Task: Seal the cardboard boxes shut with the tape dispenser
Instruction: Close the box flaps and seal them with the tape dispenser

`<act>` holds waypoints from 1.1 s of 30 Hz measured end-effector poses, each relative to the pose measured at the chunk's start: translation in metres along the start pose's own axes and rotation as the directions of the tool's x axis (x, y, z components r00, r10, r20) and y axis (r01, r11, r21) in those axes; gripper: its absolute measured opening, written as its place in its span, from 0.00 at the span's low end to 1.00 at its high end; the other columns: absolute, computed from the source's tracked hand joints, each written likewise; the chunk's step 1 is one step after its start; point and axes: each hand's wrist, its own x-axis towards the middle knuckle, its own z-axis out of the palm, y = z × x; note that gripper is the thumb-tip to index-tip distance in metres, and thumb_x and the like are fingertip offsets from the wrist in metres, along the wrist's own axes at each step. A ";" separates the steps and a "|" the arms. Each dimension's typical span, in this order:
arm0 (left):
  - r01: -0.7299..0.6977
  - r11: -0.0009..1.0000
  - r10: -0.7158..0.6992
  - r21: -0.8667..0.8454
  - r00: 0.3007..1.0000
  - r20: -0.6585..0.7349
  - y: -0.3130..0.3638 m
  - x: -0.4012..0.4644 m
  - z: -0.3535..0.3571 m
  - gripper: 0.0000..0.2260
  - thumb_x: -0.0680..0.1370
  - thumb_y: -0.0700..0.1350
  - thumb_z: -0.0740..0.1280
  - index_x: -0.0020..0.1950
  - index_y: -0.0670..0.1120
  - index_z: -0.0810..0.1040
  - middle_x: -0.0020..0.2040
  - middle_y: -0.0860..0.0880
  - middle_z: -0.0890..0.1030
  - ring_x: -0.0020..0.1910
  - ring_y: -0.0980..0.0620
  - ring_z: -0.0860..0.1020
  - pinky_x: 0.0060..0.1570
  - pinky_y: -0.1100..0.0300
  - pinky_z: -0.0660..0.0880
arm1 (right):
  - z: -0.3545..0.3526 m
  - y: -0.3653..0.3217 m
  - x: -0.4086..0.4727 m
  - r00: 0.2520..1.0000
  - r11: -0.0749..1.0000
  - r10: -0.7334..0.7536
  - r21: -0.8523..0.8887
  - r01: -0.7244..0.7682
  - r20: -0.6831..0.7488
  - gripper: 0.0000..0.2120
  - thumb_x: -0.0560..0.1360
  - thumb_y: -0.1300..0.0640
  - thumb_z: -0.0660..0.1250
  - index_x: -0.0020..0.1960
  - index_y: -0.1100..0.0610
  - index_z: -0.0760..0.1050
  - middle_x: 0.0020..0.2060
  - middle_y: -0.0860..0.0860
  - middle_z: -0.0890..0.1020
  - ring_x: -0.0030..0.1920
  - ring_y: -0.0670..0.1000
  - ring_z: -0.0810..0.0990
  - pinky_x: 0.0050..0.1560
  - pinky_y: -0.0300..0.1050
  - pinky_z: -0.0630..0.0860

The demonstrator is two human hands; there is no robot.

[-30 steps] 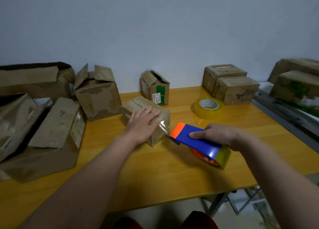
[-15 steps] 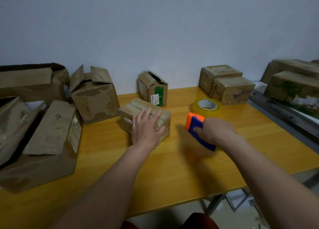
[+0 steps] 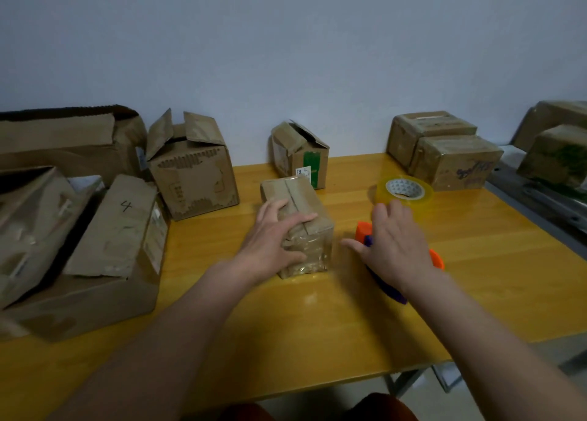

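A small closed cardboard box (image 3: 303,193) stands in the middle of the yellow wooden table (image 3: 317,325), with clear tape over its near face. My left hand (image 3: 273,239) grips its near left corner, fingers over the top and thumb on the near face. To the right of the box lies the blue and orange tape dispenser (image 3: 362,230), flat on the table. My right hand (image 3: 397,242) is spread over it with straight fingers and hides most of it. Whether the palm touches the dispenser is unclear.
A spare roll of clear tape (image 3: 405,188) lies just beyond my right hand. Two taped boxes (image 3: 451,160) stand at the back right; a small open box (image 3: 300,153) and a larger open box (image 3: 193,169) stand by the wall. Big boxes (image 3: 104,246) fill the left. A metal frame (image 3: 540,204) borders the right edge.
My right hand has set the dispenser down beside the box and opened its fingers. My left hand has turned the small box, so its long side now points away from me.
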 end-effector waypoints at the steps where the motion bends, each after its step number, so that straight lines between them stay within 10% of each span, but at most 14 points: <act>1: -0.008 1.000 0.008 0.005 1.000 -0.020 0.001 0.001 0.001 0.33 0.68 0.51 0.77 0.69 0.67 0.67 0.76 0.57 0.55 0.76 0.53 0.49 0.72 0.42 0.53 | -0.001 -0.011 0.005 0.992 0.980 -0.119 0.153 0.124 -0.044 0.31 0.70 0.33 0.65 0.60 0.56 0.71 0.58 0.55 0.72 0.58 0.54 0.71 0.57 0.46 0.71; 8: 0.011 0.996 -0.001 0.089 0.993 -0.121 -0.016 0.001 0.008 0.45 0.65 0.56 0.78 0.76 0.55 0.59 0.76 0.56 0.56 0.75 0.55 0.53 0.72 0.46 0.61 | 0.024 -0.036 0.029 0.910 0.720 -0.380 0.671 0.179 0.165 0.35 0.71 0.51 0.74 0.74 0.46 0.64 0.73 0.48 0.59 0.71 0.50 0.63 0.71 0.49 0.63; 27: -0.019 0.998 0.027 0.058 0.990 -0.140 -0.015 -0.019 0.020 0.59 0.59 0.58 0.81 0.78 0.54 0.45 0.78 0.57 0.45 0.76 0.58 0.41 0.75 0.51 0.51 | -0.009 -0.035 0.018 0.852 0.771 -0.421 0.618 0.154 0.312 0.43 0.66 0.65 0.76 0.75 0.54 0.60 0.72 0.50 0.58 0.71 0.50 0.63 0.70 0.38 0.61; 33: -0.227 0.974 0.218 0.020 0.906 -0.363 -0.008 -0.026 0.020 0.35 0.62 0.49 0.81 0.65 0.42 0.74 0.65 0.46 0.73 0.66 0.50 0.69 0.65 0.48 0.71 | -0.026 -0.044 0.012 0.873 0.756 -0.462 0.583 0.296 0.155 0.18 0.81 0.62 0.58 0.70 0.57 0.71 0.70 0.50 0.71 0.73 0.47 0.61 0.70 0.31 0.52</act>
